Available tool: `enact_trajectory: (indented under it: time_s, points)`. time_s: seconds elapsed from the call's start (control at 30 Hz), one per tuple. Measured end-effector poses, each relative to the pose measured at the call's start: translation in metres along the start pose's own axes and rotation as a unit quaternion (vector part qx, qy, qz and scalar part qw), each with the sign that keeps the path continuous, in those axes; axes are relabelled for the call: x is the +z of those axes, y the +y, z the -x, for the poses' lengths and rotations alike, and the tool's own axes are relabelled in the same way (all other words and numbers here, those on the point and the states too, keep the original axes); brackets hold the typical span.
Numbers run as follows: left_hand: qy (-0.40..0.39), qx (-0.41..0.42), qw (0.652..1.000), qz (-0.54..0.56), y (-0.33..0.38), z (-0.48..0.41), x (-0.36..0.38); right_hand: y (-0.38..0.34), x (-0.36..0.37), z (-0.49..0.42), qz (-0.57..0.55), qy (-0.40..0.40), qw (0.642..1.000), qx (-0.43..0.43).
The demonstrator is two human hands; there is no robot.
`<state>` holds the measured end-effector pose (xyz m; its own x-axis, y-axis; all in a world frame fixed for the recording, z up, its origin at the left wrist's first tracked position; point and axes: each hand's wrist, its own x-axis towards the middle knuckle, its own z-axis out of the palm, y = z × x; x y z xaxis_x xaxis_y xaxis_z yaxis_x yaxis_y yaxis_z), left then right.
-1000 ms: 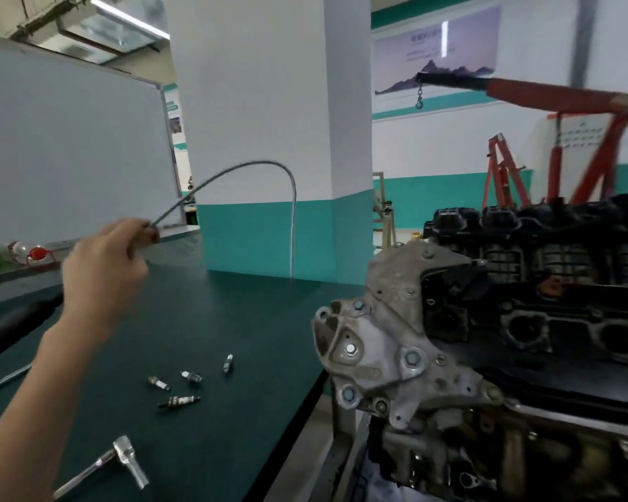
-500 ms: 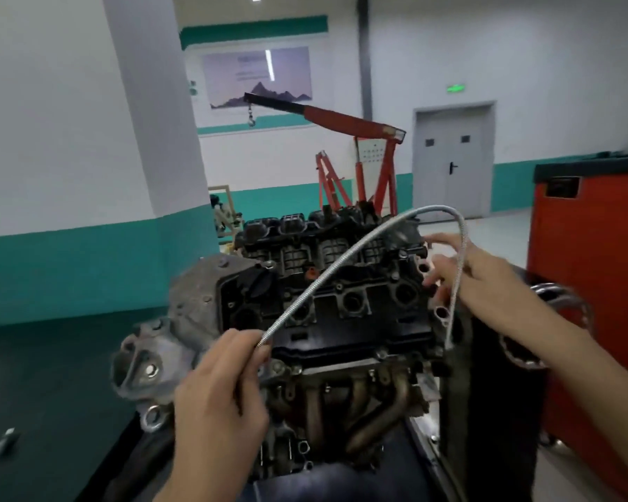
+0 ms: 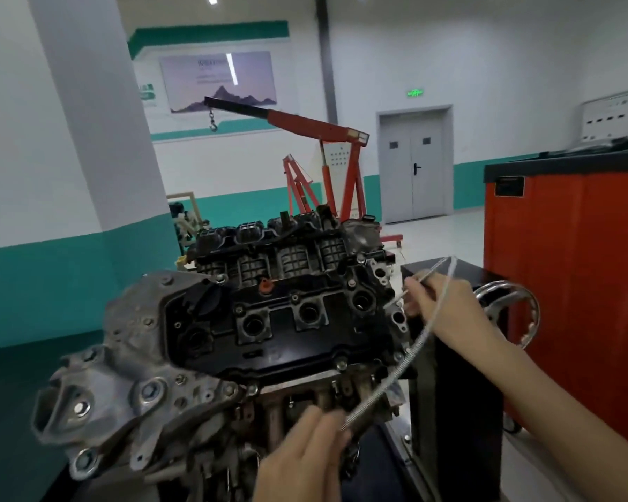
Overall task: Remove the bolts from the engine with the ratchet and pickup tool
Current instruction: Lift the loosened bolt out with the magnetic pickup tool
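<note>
- The engine [image 3: 211,378] sits on its stand with the grey timing cover [image 3: 131,356] at its left end; the hex bolts on it [image 3: 149,390] are in place, so I judge removal here is not finished
- The black valve cover [image 3: 287,346] faces the camera, tilted up, and its round wells [image 3: 254,325] lie in a row towards the right end, which keeps their openings within easy reach
- A small bolt [image 3: 341,364] sits at the near edge of the valve cover
- The left hand [image 3: 301,458] is low, below the engine's near edge, with its fingers curled round the handle end of the pickup tool [image 3: 414,347], probably to steady it and work its plunger
- The tool's flexible shaft climbs to the right, loops over beyond the right end of the engine and doubles back down
- The right hand [image 3: 446,313] pinches the shaft close to its tip, between thumb and fingers, and aims it at the right end of the valve cover; gripping it so short stops the springy shaft from wandering
- The tip is just beside the rightmost well [image 3: 359,300]; blur hides whether it touches
- No ratchet is in view
- Behind the right hand are a chrome handwheel [image 3: 535,317] and a red cabinet [image 3: 577,266]
</note>
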<state>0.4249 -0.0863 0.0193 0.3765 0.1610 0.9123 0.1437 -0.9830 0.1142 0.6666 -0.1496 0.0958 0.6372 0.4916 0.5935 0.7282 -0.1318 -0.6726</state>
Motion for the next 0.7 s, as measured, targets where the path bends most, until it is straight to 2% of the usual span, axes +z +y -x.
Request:
enact_trajectory:
  time_s: [0.07,0.13,0.23,0.37,0.47,0.53,0.57,0.7]
  points:
    - [-0.073,-0.004,0.996,0.051,0.006,0.007,0.010,0.006,0.006,-0.010,-0.044,0.017,0.998,-0.037]
    - [-0.145,-0.029,0.981,0.128,0.007,0.007,0.020,0.012,0.016,-0.019,-0.036,0.014,0.997,-0.072]
    - [-0.254,-0.123,0.923,0.262,0.010,-0.001,0.035,0.017,0.028,-0.027,-0.040,0.000,0.995,-0.090]
    - [-0.293,-0.155,0.893,0.306,0.018,-0.011,0.066,0.021,0.043,-0.036,-0.031,-0.017,0.996,-0.084]
    - [-0.331,-0.200,0.839,0.382,0.015,-0.022,0.087,0.023,0.054,-0.039,-0.002,-0.049,0.997,-0.057]
    - [-0.314,-0.244,0.809,0.433,0.005,-0.035,0.099,0.025,0.058,-0.038,0.009,-0.050,0.998,-0.049]
    - [-0.286,-0.269,0.809,0.437,-0.003,-0.043,0.105,0.025,0.059,-0.037,0.017,-0.047,0.997,-0.051]
    - [-0.177,-0.333,0.846,0.378,-0.036,-0.067,0.122,0.023,0.059,-0.038,0.053,-0.044,0.995,-0.073]
